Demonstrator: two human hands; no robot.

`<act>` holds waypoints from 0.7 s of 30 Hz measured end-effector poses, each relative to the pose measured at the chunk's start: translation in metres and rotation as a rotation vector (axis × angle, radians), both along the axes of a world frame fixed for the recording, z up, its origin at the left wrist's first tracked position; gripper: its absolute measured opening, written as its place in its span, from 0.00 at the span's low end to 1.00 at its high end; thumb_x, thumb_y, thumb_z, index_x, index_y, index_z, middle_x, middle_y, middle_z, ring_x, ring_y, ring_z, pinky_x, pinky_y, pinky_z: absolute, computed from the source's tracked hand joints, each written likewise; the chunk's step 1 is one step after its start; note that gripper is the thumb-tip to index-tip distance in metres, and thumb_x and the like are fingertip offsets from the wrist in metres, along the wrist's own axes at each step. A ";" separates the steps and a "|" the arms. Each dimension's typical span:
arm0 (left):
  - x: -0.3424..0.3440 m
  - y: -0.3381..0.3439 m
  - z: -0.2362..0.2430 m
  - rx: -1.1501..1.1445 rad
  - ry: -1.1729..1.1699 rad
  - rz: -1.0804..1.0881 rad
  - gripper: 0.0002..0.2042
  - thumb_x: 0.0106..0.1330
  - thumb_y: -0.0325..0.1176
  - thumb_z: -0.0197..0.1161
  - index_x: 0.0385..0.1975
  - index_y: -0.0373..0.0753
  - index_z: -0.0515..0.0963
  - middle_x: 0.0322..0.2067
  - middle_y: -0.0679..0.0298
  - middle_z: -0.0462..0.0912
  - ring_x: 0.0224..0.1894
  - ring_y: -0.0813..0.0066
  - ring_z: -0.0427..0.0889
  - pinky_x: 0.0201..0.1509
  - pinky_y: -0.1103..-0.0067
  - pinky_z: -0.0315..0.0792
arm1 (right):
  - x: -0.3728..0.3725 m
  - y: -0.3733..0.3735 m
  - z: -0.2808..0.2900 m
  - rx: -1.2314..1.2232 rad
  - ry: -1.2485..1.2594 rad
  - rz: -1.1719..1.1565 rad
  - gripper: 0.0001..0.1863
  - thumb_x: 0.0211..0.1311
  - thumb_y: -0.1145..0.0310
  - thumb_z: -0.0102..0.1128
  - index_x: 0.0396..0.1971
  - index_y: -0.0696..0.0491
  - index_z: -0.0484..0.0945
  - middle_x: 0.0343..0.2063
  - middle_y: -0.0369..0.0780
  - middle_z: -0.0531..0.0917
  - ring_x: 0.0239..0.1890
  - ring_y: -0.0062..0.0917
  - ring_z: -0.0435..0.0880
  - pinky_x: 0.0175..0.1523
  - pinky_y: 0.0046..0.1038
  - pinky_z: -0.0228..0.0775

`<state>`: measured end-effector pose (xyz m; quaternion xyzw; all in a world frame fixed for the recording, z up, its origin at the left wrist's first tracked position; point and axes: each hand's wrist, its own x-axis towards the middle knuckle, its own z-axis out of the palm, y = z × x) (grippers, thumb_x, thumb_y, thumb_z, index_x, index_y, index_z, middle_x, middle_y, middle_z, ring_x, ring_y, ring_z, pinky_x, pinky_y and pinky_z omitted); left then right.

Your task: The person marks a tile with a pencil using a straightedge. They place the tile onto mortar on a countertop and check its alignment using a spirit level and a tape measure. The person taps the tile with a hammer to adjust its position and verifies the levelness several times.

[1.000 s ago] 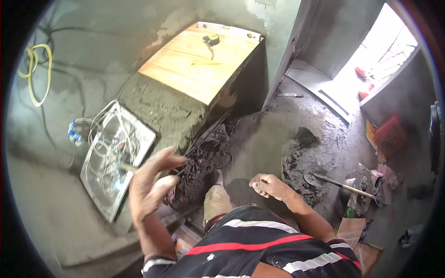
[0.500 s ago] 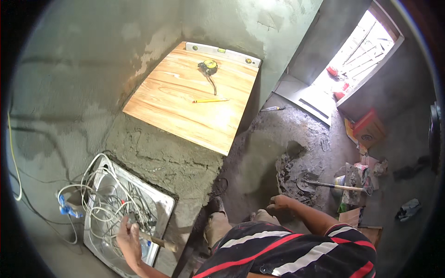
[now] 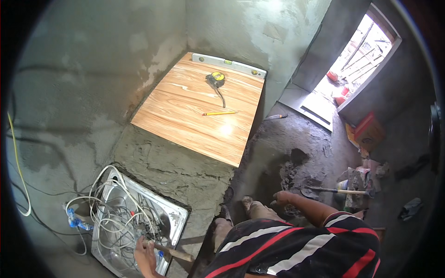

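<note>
1. Biggest thing we've got: the wood-look board [image 3: 181, 132], lying flat on the cement ledge [image 3: 157, 160].
2. Then our metal sink [image 3: 178, 217], just past the bare strip of cement, tilted in our view.
3. Inside it, a big tangle of cables [image 3: 134, 223], some loops spilling over the left rim. Messy, yeah.
4. Our wood-handled tool [image 3: 178, 254] sits across the sink's right rim; we can't make out its head.
5. Our left hand [image 3: 146, 255] is at the tool's inner end, fingers bent. Looks like we're at the taking-hold step, but we can't tell if the grip is closed. Next move calls for a firm wrap, clear of cables, we reckon.
6. Our right hand [image 3: 280, 198] hangs over the floor, too dark to tell if clenched or loose.
</note>
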<state>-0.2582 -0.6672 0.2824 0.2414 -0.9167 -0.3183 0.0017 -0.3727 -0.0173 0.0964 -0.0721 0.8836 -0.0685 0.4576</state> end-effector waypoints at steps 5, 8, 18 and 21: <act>0.007 0.000 0.006 0.129 -0.008 0.127 0.36 0.67 0.54 0.70 0.60 0.24 0.76 0.27 0.57 0.78 0.30 0.68 0.75 0.35 0.69 0.70 | -0.027 -0.018 0.012 -0.080 0.072 0.029 0.29 0.66 0.46 0.59 0.47 0.60 0.85 0.44 0.57 0.86 0.51 0.53 0.85 0.57 0.48 0.76; 0.008 0.007 0.012 0.127 0.004 0.153 0.37 0.66 0.55 0.70 0.61 0.24 0.75 0.26 0.59 0.77 0.29 0.70 0.74 0.34 0.69 0.70 | -0.037 -0.017 0.012 -0.125 0.080 0.045 0.30 0.66 0.45 0.60 0.47 0.62 0.84 0.45 0.59 0.86 0.51 0.54 0.84 0.57 0.48 0.76; 0.028 0.011 0.003 0.009 -0.373 0.064 0.27 0.68 0.43 0.65 0.62 0.31 0.76 0.54 0.42 0.82 0.56 0.45 0.81 0.60 0.63 0.73 | -0.060 -0.019 0.004 -0.208 0.031 0.107 0.32 0.64 0.41 0.64 0.43 0.60 0.84 0.42 0.57 0.86 0.48 0.54 0.85 0.54 0.49 0.76; 0.019 0.028 -0.007 -0.058 -0.380 -0.134 0.31 0.70 0.52 0.61 0.65 0.34 0.74 0.54 0.39 0.82 0.58 0.38 0.80 0.59 0.58 0.74 | -0.082 -0.025 0.017 -0.150 0.116 0.263 0.25 0.65 0.48 0.65 0.45 0.58 0.85 0.41 0.54 0.86 0.46 0.50 0.85 0.52 0.45 0.77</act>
